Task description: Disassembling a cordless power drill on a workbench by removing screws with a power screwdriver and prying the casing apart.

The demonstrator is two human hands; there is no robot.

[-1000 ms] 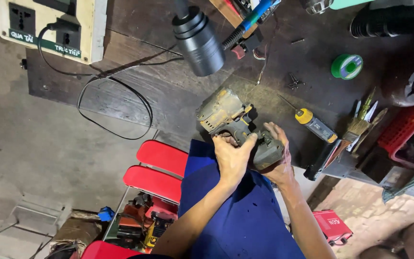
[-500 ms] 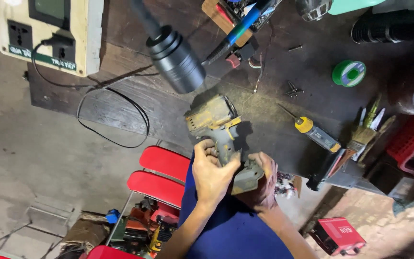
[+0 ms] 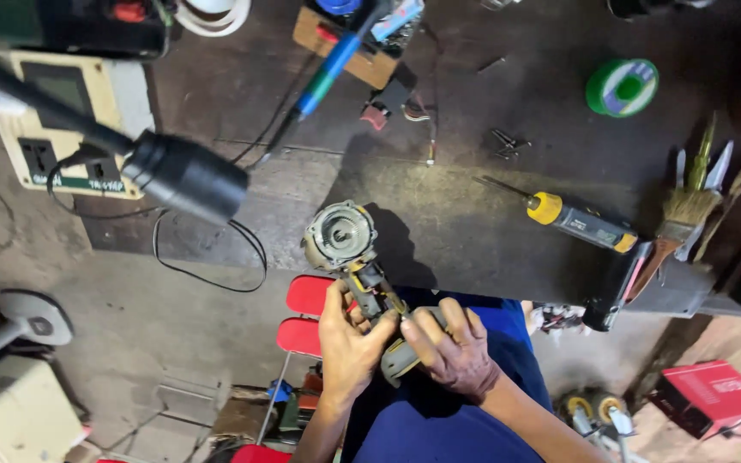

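**2 hands grip a power tool at the tabletop edge**

The left hand and right hand both clench their fingers around the grey power tool, its round head resting on the dark tabletop. A yellow-handled screwdriver lies well apart.

— How's the light where you're working?

— Dim overall. The lamp sits close above and left, so my power tool throws a hard dark shadow rightward across the table.

— Anything blurred?

— The lamp head itself is soft, too near the lens. The corners fall off dark, and the red box low right looks overbright.
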